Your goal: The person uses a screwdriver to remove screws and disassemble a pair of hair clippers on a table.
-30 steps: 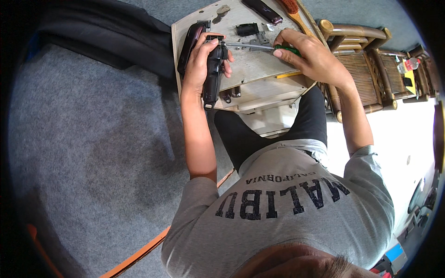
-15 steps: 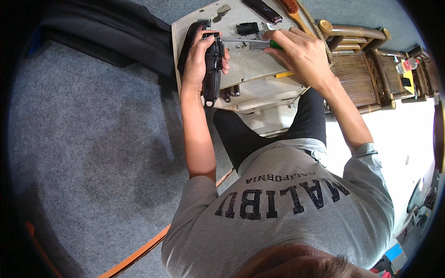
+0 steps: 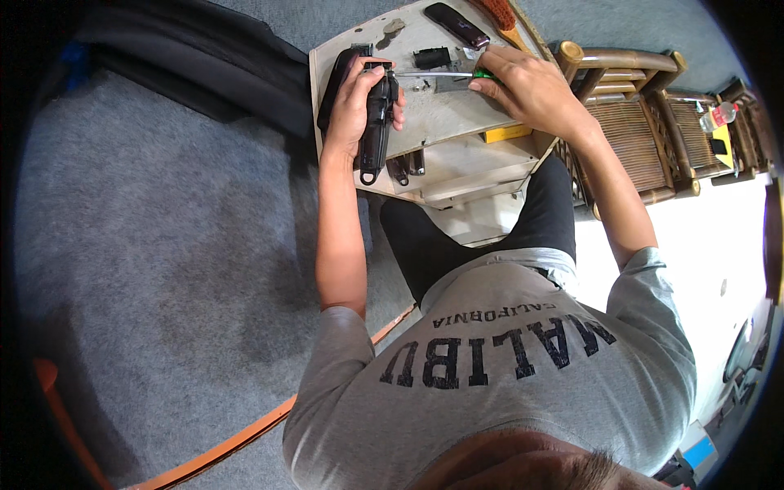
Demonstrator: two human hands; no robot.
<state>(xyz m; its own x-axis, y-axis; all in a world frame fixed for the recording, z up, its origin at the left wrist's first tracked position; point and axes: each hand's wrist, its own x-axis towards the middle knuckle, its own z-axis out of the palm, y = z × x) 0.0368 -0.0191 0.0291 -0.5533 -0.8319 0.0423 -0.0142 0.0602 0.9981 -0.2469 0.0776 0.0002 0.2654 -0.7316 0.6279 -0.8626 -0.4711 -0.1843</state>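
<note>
My left hand (image 3: 349, 114) is closed around a black hair clipper (image 3: 374, 143), held upright over the left part of a wooden cabinet top (image 3: 441, 122). In my right hand (image 3: 529, 91) is a screwdriver with a green handle, gripped with the fingers bent round it. Its metal shaft (image 3: 441, 75) runs level to the left, and the tip reaches the clipper's head beside my left fingers; exact contact is too small to tell. A second dark clipper (image 3: 335, 86) lies just left of my left hand. Beyond the shaft sits a black ribbed part (image 3: 431, 57).
Small metal bits (image 3: 421, 85) lie under the shaft. Farther back are a dark clipper cover (image 3: 456, 24) and a wooden-handled brush (image 3: 508, 26). Below the top, an open compartment holds a yellow box (image 3: 506, 133) and dark tools (image 3: 407, 166). A bamboo chair (image 3: 625, 122) stands at right.
The view has shifted slightly, showing more of the yellow box in the compartment. Both hands keep their grips, and the screwdriver remains at the clipper's head.
</note>
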